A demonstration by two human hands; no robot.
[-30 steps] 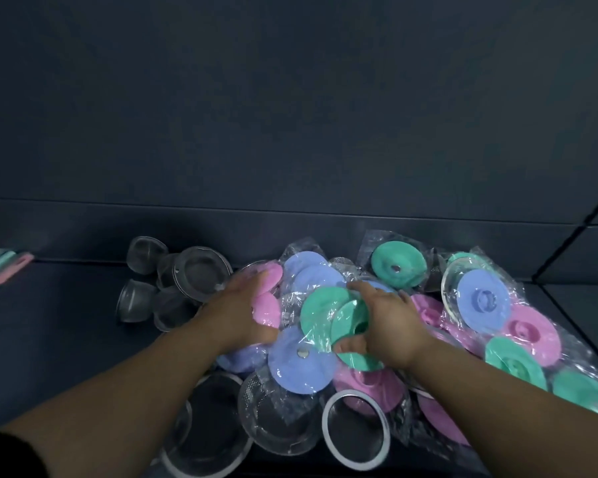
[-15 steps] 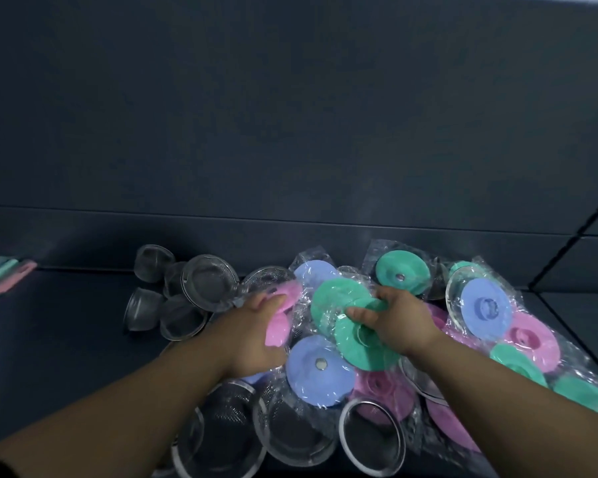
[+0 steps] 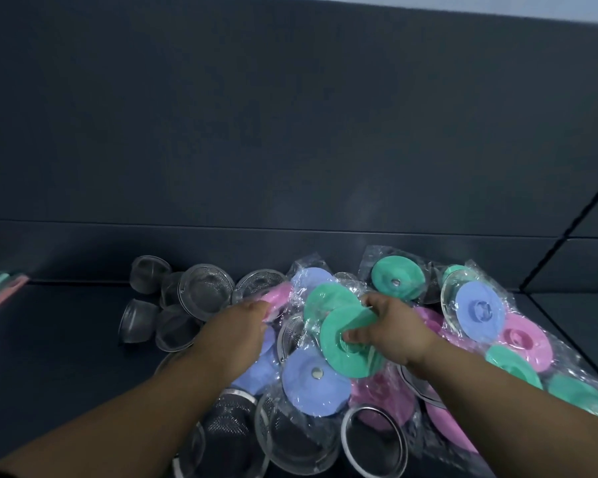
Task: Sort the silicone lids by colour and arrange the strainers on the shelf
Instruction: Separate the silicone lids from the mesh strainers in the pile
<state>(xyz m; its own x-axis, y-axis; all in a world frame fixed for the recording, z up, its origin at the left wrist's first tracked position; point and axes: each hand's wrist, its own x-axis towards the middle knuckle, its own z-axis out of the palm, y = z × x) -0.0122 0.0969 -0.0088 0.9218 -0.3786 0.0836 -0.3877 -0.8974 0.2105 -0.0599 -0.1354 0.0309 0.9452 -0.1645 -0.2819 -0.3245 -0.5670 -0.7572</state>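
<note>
Dark grey panels make up the back wall (image 3: 290,132), and below it runs the dark shelf (image 3: 56,357) that carries everything. A heap of silicone lids in crinkled clear wrappers covers the shelf's right half, from the back edge to the front edge.

My right hand (image 3: 390,332) is over the middle of that heap and pinches a green lid (image 3: 351,350). My thumb presses on its face and my fingers hook over its upper rim, so the lid stands tilted above the pile. A 2nd green lid (image 3: 328,300) lies just behind it, touching it.

My left hand (image 3: 235,336) reaches in beside it, and its bent fingers hold the near edge of a pink lid (image 3: 278,294), which is tipped up toward the back wall.

Just below the gripped green lid sits a blue lid (image 3: 316,384) with a small metal centre. Toward the right edge lie another blue lid (image 3: 480,310), a pink one (image 3: 523,341) and more green ones. 1 further green lid (image 3: 397,277) rests against the back edge.

Small mesh strainers (image 3: 204,288) cluster at the back edge, left of the heap, some lying on their sides. Larger strainers (image 3: 290,439) sit by the front edge, under my forearms, partly wrapped in plastic.

At the far left edge are some pastel things (image 3: 0,284), too blurred to tell.
</note>
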